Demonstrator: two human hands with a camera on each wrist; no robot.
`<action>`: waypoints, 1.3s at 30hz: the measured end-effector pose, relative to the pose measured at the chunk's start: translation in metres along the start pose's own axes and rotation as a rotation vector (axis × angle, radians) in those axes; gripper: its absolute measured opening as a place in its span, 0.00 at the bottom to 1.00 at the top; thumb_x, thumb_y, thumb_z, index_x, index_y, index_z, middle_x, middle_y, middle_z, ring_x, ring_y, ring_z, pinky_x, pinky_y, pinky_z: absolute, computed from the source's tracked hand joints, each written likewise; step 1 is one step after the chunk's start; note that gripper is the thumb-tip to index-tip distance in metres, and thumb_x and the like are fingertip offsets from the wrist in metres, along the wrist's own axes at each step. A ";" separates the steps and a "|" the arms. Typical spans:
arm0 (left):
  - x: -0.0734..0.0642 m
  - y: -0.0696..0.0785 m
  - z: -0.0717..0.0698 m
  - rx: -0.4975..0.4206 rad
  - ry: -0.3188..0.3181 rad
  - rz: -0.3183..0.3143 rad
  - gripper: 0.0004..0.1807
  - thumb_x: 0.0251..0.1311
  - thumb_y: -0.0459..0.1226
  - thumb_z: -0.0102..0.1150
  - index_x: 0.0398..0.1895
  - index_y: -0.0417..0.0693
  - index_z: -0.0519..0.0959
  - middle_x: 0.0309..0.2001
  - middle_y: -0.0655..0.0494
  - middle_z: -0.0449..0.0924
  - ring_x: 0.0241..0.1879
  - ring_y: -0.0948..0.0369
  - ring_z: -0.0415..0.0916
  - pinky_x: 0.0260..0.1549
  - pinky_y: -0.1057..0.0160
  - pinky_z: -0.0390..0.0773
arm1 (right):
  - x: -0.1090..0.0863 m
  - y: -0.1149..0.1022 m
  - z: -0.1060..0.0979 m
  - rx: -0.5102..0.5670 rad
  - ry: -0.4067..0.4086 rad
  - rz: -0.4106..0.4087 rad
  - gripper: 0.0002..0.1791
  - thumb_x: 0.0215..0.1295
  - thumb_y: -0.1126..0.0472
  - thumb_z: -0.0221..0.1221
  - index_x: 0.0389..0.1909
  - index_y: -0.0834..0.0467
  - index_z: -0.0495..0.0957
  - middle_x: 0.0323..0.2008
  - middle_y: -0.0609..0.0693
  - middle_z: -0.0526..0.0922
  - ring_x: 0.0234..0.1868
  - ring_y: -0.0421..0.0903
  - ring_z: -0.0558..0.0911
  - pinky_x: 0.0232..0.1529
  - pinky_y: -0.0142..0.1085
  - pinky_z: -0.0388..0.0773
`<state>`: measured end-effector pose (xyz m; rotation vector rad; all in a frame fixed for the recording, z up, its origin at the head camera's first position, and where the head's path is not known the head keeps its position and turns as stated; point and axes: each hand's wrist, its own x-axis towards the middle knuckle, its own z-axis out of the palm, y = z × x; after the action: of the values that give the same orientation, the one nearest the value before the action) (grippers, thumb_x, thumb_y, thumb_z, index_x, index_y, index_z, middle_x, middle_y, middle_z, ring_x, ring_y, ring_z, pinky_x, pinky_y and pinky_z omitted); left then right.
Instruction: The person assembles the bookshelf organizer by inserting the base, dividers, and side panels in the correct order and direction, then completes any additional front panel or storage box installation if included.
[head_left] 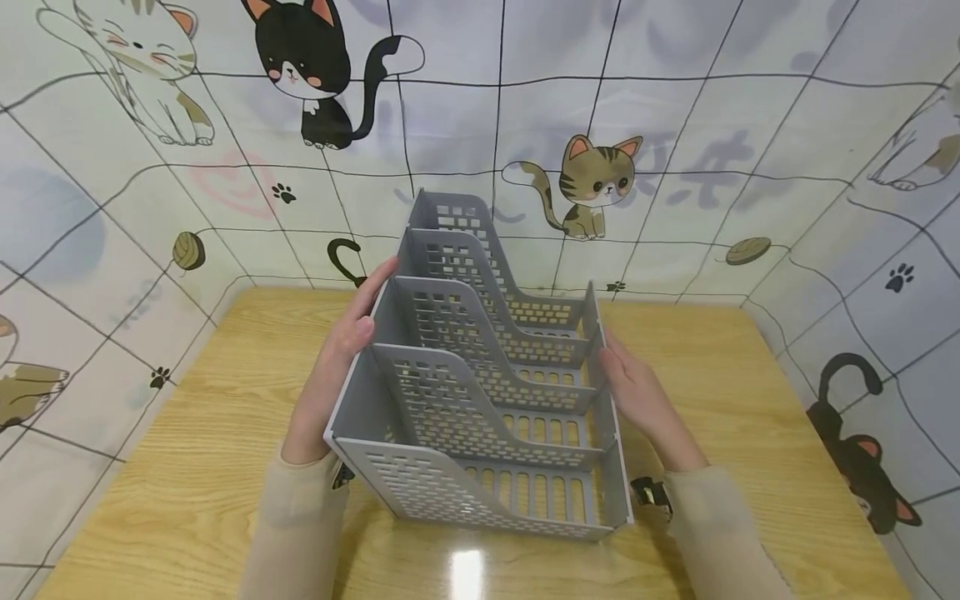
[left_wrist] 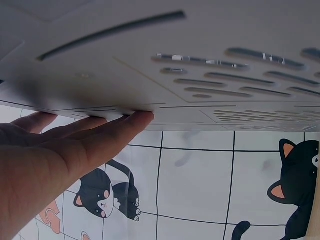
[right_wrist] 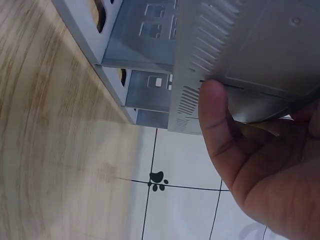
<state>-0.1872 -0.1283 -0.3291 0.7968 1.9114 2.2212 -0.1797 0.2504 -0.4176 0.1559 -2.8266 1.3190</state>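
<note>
A grey plastic file rack (head_left: 450,367), with several upright dividers and slotted walls, stands at the middle of the wooden table. My left hand (head_left: 341,358) presses its taller left side, and in the left wrist view the straight fingers (left_wrist: 107,137) of that hand lie against the slotted panel (left_wrist: 210,95). On the lower right side rests my right hand (head_left: 637,387). Seen from the right wrist, its thumb touches the outer panel (right_wrist: 260,55), while the other fingers are partly hidden behind the palm. Whether the rack's base fully meets the table cannot be told.
The wooden table (head_left: 750,400) extends to both sides of the rack. Behind it and at the sides hangs a white sheet (head_left: 465,117) with a grid and cartoon cats. A bright reflection lies on the table at the front.
</note>
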 end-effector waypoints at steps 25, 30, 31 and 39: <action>-0.003 0.005 0.005 -0.013 -0.003 0.018 0.36 0.74 0.51 0.41 0.84 0.61 0.53 0.82 0.48 0.50 0.77 0.50 0.56 0.71 0.45 0.62 | -0.001 0.006 0.013 0.102 -0.002 0.079 0.30 0.87 0.50 0.33 0.84 0.52 0.48 0.80 0.61 0.52 0.77 0.69 0.56 0.75 0.64 0.52; 0.001 0.000 0.002 0.021 0.004 0.027 0.35 0.74 0.52 0.42 0.83 0.62 0.54 0.82 0.48 0.50 0.76 0.52 0.56 0.70 0.44 0.62 | -0.002 0.008 0.015 0.120 0.000 0.092 0.31 0.86 0.48 0.33 0.83 0.54 0.48 0.80 0.60 0.52 0.79 0.67 0.54 0.77 0.61 0.50; 0.001 -0.001 0.001 0.025 0.004 0.032 0.35 0.74 0.52 0.42 0.83 0.62 0.54 0.82 0.48 0.50 0.77 0.52 0.56 0.70 0.45 0.62 | -0.002 0.009 0.015 0.122 0.000 0.090 0.31 0.86 0.49 0.33 0.83 0.54 0.48 0.80 0.60 0.52 0.79 0.67 0.54 0.77 0.61 0.49; 0.001 -0.002 0.001 0.025 0.000 0.039 0.36 0.74 0.52 0.42 0.84 0.60 0.53 0.82 0.48 0.49 0.77 0.52 0.55 0.71 0.46 0.61 | -0.003 0.011 0.019 0.103 -0.015 0.105 0.32 0.86 0.48 0.31 0.84 0.55 0.46 0.81 0.60 0.50 0.80 0.66 0.52 0.78 0.59 0.47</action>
<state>-0.1880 -0.1267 -0.3309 0.8453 1.9436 2.2240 -0.1773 0.2433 -0.4387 0.0184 -2.8161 1.4910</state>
